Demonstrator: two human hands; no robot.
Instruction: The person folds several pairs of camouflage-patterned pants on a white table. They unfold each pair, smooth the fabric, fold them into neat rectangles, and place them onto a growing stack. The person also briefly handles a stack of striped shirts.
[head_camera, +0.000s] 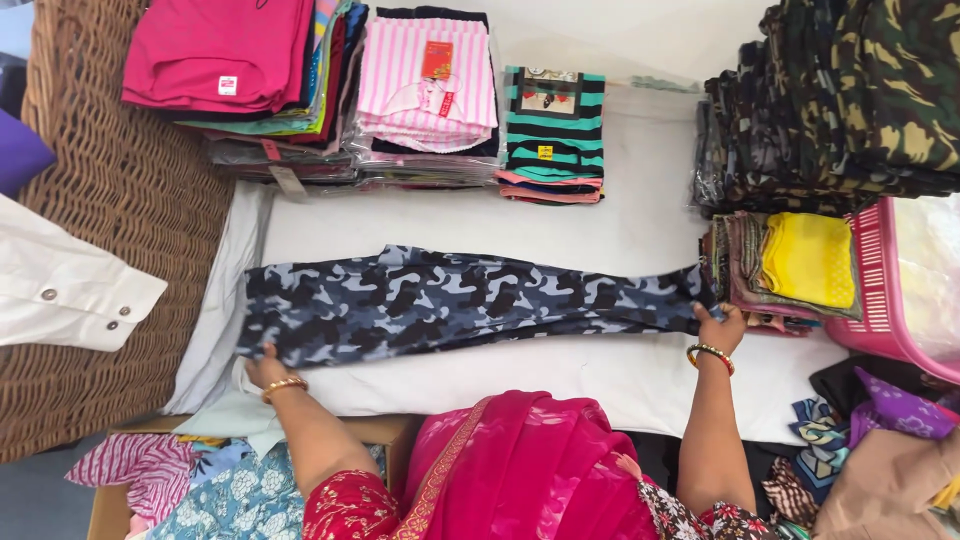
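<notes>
Two hands hold one long piece of blue-grey camouflage cloth (450, 305), which lies flat across the white sheet (640, 220) on the worktop. The left hand (262, 368) pinches the wide end near the wicker basket (120, 200), with its fingers tucked under the edge. The right hand (718, 325) grips the narrow end, just beside a small pile of folded cloth with a yellow piece (808, 258) on top. The camouflage cloth looks soft, thin and light, so it would bend and sag in the middle if lifted. It seems best held at both ends, as it is now. Behind it sit stacks of folded clothes: a pink striped stack (428, 85), a green and black striped stack (553, 130), and a tall green camouflage pile (850, 100). A pink plastic basket (880, 290) stands at the right.
</notes>
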